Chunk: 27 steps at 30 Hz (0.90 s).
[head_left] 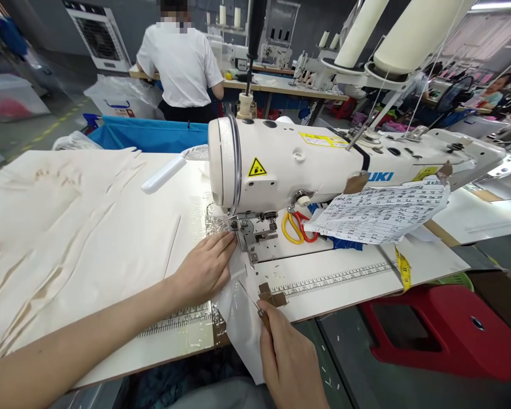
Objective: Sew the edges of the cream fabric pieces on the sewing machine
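Note:
My left hand (pixel 206 267) lies flat on white fabric (pixel 238 318), fingertips close to the presser foot (pixel 244 236) of a white sewing machine (pixel 289 162). My right hand (pixel 287 360) is at the table's front edge, fingers closed on a thin pointed tool with a brown handle (pixel 255 304). Its metal tip points up-left over the fabric. The fabric hangs down over the table edge between my two hands. A large cream cloth (pixel 68 227) covers the table on the left.
Yellow- and red-handled scissors (pixel 297 226) lie behind the needle, beside a printed paper sheet (pixel 383 210) taped to the machine. A yellow measuring tape (pixel 402 267) hangs at the right. A red stool (pixel 443 332) stands lower right. A person in a white shirt (pixel 181 62) works behind.

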Each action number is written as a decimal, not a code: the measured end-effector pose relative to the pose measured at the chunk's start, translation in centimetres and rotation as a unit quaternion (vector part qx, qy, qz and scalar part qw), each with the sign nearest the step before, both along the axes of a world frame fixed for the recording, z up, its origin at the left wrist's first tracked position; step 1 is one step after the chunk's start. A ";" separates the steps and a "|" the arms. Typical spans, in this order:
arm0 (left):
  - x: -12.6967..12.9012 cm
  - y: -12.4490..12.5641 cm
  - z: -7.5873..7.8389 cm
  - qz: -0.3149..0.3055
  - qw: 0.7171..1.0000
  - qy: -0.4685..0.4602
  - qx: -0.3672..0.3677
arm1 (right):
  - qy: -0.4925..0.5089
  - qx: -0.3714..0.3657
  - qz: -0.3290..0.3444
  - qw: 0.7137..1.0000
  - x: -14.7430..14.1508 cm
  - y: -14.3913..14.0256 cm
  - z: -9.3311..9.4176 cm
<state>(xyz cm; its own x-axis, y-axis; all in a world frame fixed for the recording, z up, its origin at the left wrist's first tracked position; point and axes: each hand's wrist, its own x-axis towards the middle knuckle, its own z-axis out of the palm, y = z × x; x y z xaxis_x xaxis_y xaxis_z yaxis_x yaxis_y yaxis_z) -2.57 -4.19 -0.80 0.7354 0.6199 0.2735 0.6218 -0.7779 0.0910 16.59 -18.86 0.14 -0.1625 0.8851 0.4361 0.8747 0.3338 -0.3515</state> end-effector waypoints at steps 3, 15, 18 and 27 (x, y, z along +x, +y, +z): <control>0.1 -0.3 0.2 0.005 1.000 0.004 0.002 | -0.015 0.005 -0.005 1.000 -0.1 0.6 0.5; 0.5 -2.2 0.2 -0.012 0.999 0.022 0.042 | -0.034 0.013 -0.001 0.999 -0.5 1.5 0.5; 0.5 -2.4 0.5 -0.011 0.999 0.020 0.043 | -0.036 0.021 -0.001 0.999 -0.7 1.9 0.6; 0.5 -2.5 0.8 -0.020 0.999 0.008 0.047 | -0.042 0.003 0.004 0.999 -1.2 2.9 0.7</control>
